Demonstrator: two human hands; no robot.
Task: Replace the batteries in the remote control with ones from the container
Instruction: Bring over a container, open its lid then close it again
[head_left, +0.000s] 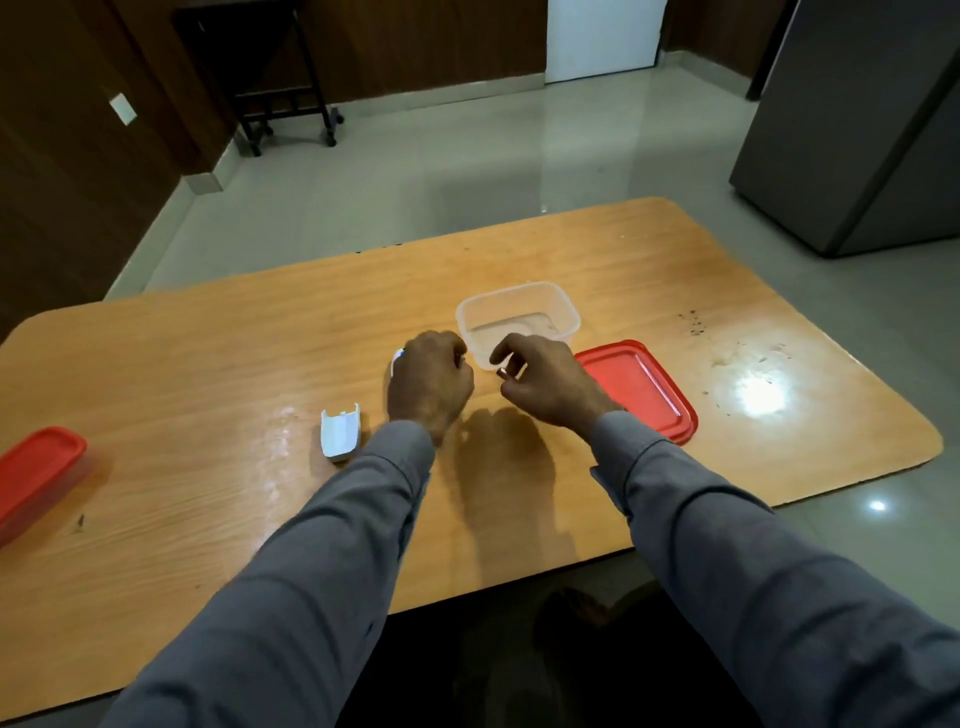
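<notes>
My left hand is curled around the white remote control, which peeks out at its far-left side near the middle of the table. My right hand pinches a small dark item, likely a battery, just beside the clear container. The battery cover lies just left of my left wrist; the red lid sits right of the container.

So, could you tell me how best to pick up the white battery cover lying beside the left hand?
Pinch the battery cover across its two long edges, coming straight down from above. It lies flat on the table with its hollow side up, so those raised edges give the fingers purchase.
</notes>
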